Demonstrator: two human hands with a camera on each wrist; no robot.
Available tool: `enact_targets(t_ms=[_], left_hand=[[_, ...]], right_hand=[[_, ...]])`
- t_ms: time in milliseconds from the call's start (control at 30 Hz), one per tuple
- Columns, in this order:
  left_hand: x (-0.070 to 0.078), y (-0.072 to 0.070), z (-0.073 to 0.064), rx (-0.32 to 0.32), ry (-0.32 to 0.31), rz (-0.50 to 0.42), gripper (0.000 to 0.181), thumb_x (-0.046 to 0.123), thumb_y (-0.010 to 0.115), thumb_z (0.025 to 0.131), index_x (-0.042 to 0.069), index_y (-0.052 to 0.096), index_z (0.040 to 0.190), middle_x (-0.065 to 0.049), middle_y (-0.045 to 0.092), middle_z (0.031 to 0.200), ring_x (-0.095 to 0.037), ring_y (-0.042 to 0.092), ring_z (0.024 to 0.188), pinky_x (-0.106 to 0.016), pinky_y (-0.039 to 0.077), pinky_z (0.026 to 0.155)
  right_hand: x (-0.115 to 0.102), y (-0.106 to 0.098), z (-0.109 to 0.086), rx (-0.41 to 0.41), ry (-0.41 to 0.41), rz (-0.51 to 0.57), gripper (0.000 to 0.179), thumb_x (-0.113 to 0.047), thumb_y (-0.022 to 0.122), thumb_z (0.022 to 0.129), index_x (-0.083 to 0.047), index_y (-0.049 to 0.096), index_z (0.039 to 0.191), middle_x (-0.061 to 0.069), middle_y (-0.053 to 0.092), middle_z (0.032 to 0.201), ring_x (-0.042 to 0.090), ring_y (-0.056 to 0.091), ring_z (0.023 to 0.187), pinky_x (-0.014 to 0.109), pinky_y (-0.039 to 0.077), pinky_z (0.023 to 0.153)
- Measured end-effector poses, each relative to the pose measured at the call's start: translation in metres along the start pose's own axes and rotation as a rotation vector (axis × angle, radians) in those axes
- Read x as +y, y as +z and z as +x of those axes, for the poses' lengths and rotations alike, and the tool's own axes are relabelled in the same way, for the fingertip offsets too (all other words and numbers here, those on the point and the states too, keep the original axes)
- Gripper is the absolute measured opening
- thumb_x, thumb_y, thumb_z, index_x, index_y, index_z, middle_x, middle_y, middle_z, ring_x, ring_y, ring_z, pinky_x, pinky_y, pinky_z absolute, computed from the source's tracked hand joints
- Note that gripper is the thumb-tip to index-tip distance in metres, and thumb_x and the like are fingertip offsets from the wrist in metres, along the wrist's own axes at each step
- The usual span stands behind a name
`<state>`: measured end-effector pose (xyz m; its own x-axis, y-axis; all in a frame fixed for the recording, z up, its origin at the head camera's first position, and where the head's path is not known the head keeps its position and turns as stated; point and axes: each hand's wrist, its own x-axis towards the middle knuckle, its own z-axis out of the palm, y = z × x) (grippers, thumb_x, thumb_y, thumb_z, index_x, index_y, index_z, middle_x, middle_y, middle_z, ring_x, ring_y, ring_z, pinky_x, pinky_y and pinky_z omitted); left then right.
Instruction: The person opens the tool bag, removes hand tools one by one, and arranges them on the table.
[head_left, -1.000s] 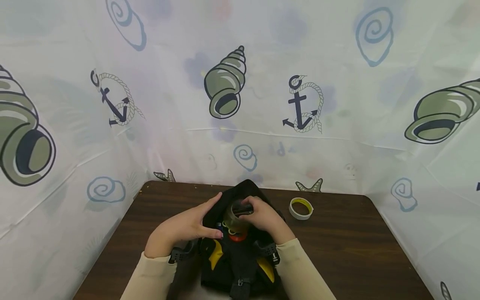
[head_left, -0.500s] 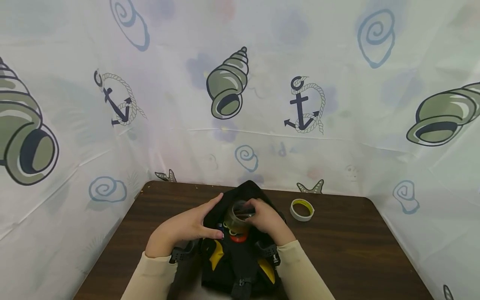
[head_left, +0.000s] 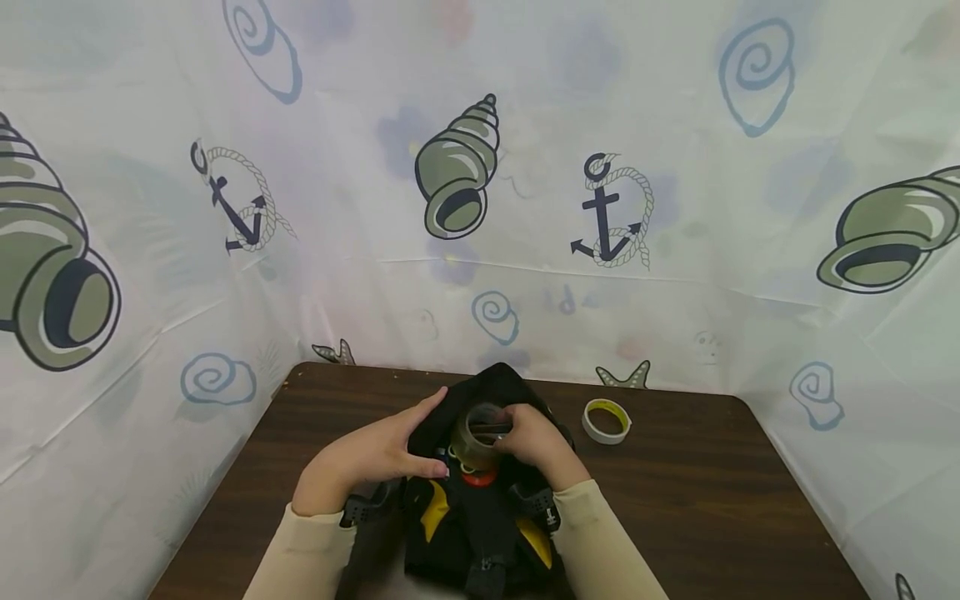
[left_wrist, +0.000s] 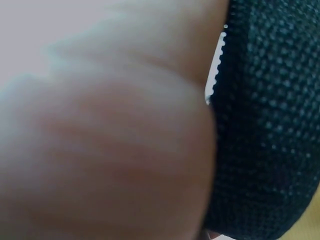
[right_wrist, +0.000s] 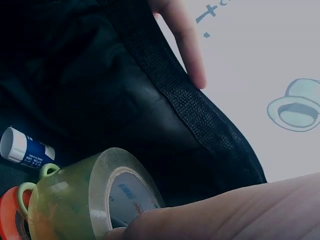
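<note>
A black bag (head_left: 491, 500) with yellow patches stands on the table, its mouth facing up. In its mouth is a roll of clear packing tape (right_wrist: 75, 197); my right hand (head_left: 534, 442) grips its wall, fingertips at the inner ring. My left hand (head_left: 367, 458) rests against the bag's left side, fingers straight and thumb spread over the front. One straight finger (right_wrist: 187, 45) touches the webbing rim (right_wrist: 185, 112) from outside in the right wrist view. The left wrist view holds mostly blurred skin and black webbing (left_wrist: 265, 120).
Beside the tape in the bag lie a white-and-blue capped tube (right_wrist: 27, 147), pale green loops (right_wrist: 25, 197) and an orange-red ring (right_wrist: 10, 215). A white-and-yellow roll (head_left: 606, 422) lies on the brown table (head_left: 697, 492) to the right. A printed sheet hangs behind.
My right fingers have drawn slightly down and right on the tape roll, uncovering more of its opening. The left hand keeps its place on the bag. The head view has shifted slightly.
</note>
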<state>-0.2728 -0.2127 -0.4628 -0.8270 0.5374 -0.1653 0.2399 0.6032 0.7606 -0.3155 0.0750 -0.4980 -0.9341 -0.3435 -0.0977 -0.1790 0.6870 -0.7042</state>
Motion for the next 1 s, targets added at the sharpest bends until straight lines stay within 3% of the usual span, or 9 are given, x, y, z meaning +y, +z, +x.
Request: enact_targets(t_ms=[233, 500, 767, 1000], left_hand=[[0.000, -0.001, 0.002, 0.002, 0.006, 0.013, 0.116, 0.059, 0.082, 0.094, 0.038, 0.004, 0.177, -0.007, 0.017, 0.184, -0.040, 0.030, 0.166, -0.068, 0.034, 0.128], [0.001, 0.000, 0.003, 0.002, -0.001, 0.009, 0.116, 0.058, 0.082, 0.094, 0.034, 0.004, 0.178, -0.006, 0.017, 0.184, -0.040, 0.029, 0.167, -0.069, 0.034, 0.128], [0.000, 0.001, 0.003, -0.003, 0.006, 0.001, 0.115, 0.056, 0.082, 0.095, 0.038, 0.004, 0.177, -0.007, 0.018, 0.184, -0.039, 0.030, 0.166, -0.068, 0.033, 0.128], [-0.001, 0.000, 0.004, -0.001, 0.024, 0.014, 0.116, 0.059, 0.082, 0.094, 0.038, 0.002, 0.177, -0.007, 0.017, 0.184, -0.039, 0.028, 0.167, -0.067, 0.032, 0.130]], right_hand=[[0.001, -0.004, -0.001, 0.018, -0.017, -0.017, 0.033, -0.006, 0.083, 0.090, 0.002, 0.077, 0.121, 0.015, 0.077, 0.111, 0.022, 0.064, 0.084, 0.040, 0.057, 0.075], [0.003, -0.006, -0.003, 0.067, -0.009, 0.010, 0.033, -0.019, 0.088, 0.089, -0.003, 0.082, 0.118, 0.013, 0.079, 0.115, 0.021, 0.066, 0.083, 0.038, 0.058, 0.074], [-0.014, -0.017, -0.017, 0.179, -0.038, -0.049, 0.024, -0.019, 0.087, 0.090, -0.010, 0.084, 0.112, 0.002, 0.076, 0.090, 0.016, 0.061, 0.068, 0.030, 0.053, 0.060], [-0.028, -0.037, -0.039, 0.259, -0.061, -0.050, 0.032, -0.017, 0.088, 0.091, -0.012, 0.083, 0.122, 0.007, 0.078, 0.114, 0.018, 0.062, 0.080, 0.034, 0.054, 0.068]])
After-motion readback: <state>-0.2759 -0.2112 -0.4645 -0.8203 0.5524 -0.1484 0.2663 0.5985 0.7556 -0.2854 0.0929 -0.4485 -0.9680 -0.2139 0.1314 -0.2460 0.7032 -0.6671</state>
